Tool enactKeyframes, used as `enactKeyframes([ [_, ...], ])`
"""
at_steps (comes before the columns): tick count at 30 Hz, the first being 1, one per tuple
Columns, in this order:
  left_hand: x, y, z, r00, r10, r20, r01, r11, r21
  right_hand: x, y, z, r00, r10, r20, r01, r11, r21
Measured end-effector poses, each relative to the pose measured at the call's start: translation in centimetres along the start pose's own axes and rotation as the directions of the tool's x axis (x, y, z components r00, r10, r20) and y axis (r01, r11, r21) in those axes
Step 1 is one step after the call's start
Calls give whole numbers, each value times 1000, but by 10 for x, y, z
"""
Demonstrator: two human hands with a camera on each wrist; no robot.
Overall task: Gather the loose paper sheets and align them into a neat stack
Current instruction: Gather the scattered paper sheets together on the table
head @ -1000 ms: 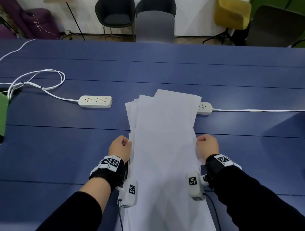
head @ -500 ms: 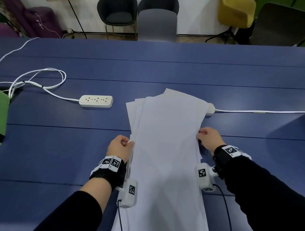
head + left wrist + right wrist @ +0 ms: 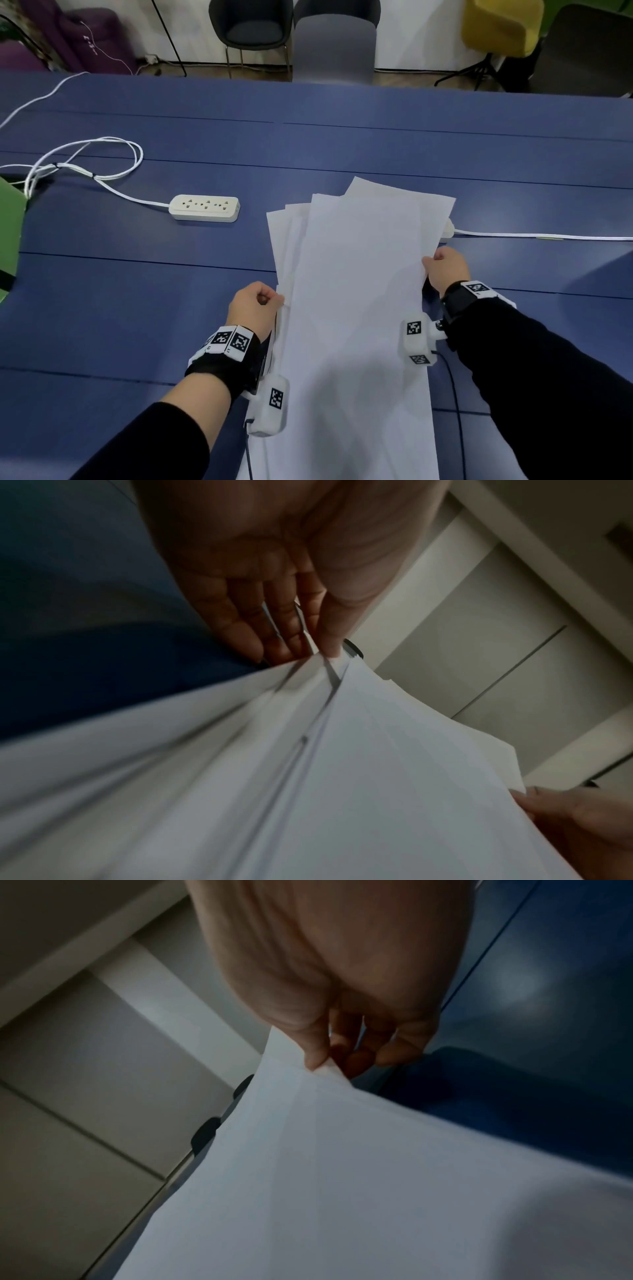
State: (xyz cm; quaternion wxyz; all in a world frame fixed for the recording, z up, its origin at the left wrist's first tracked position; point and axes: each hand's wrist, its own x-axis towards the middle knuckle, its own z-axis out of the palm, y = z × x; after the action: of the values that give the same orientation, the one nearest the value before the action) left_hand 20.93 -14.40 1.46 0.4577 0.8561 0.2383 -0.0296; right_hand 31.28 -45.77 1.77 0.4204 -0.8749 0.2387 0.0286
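Observation:
Several white paper sheets (image 3: 356,301) are held up off the blue table (image 3: 137,308), fanned at the far end with offset corners. My left hand (image 3: 255,306) pinches the left edge of the sheets, thumb over fingers; its fingers (image 3: 274,626) clamp the paper sheets (image 3: 342,777) in the left wrist view. Further up the right edge, my right hand (image 3: 445,269) pinches the sheets. In the right wrist view its thumb (image 3: 313,1053) presses on the paper sheets (image 3: 342,1177) with fingers underneath. The near end of the sheets runs out of frame below.
A cream power strip (image 3: 205,208) with a coiled white cable (image 3: 78,164) lies on the table to the left. A second power strip (image 3: 447,230) is half hidden behind the sheets, its cable running right. Chairs (image 3: 334,44) stand beyond the far edge. Something green (image 3: 10,233) sits at the left border.
My right hand has slid further up the right edge and the sheets have swung slightly to the right, now covering most of the right power strip. The left hand has stayed put.

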Motion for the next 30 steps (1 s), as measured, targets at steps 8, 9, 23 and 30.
enactKeyframes([
  [8, 0, 3, 0, 998, -38, 56, 43, 995, -91, 8, 9, -6, 977, -40, 210, 37, 999, 20],
  [9, 0, 4, 1, 998, -41, 57, 46, 995, -89, 4, 4, -5, 969, -49, 241, 50, 999, 1],
  [23, -37, -3, -1, 930, -204, 307, 176, 977, 117, -108, 45, 6, 969, 235, 82, -236, 972, 11],
  [30, -48, 5, 5, 916, -218, 336, 222, 975, 27, -175, 58, 22, 989, 137, 58, -148, 944, 294],
])
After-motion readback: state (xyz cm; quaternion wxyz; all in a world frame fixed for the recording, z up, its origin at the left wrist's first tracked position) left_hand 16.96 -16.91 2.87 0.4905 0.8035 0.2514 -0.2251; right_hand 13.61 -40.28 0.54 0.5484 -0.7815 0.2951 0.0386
